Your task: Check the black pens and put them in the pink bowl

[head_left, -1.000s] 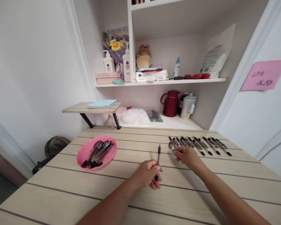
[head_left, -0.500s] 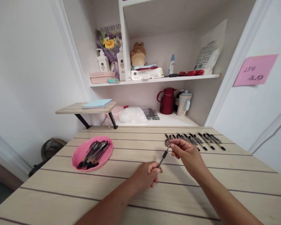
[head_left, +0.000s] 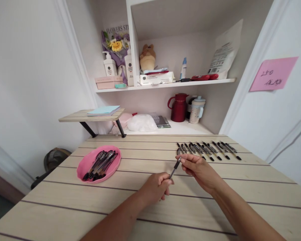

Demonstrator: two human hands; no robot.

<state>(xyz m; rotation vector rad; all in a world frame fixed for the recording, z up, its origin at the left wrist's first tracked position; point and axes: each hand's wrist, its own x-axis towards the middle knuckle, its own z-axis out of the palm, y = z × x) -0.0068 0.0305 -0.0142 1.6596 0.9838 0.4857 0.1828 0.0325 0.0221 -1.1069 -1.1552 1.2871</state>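
Note:
My left hand (head_left: 157,188) is closed round the lower end of a black pen (head_left: 175,167), which slants up to the right over the wooden table (head_left: 65,207). The fingertips of my right hand (head_left: 199,169) pinch the pen's upper end. Just beyond my right hand lies a row of several black pens (head_left: 208,149), side by side near the table's far edge. A pink tray (head_left: 86,160) at the left holds several more black pens (head_left: 100,164).
Behind the table are white shelves with a red jug (head_left: 178,107), a spotted mug (head_left: 197,109), bottles, a plush toy and a tissue pack. A small wooden riser (head_left: 90,117) carries a blue notebook. A pink note (head_left: 273,78) hangs on the right wall.
The pen tilted from upright toward the right. My right hand left the pen row, came back to the pen's tip and sank slightly. The view shifted a little to the right.

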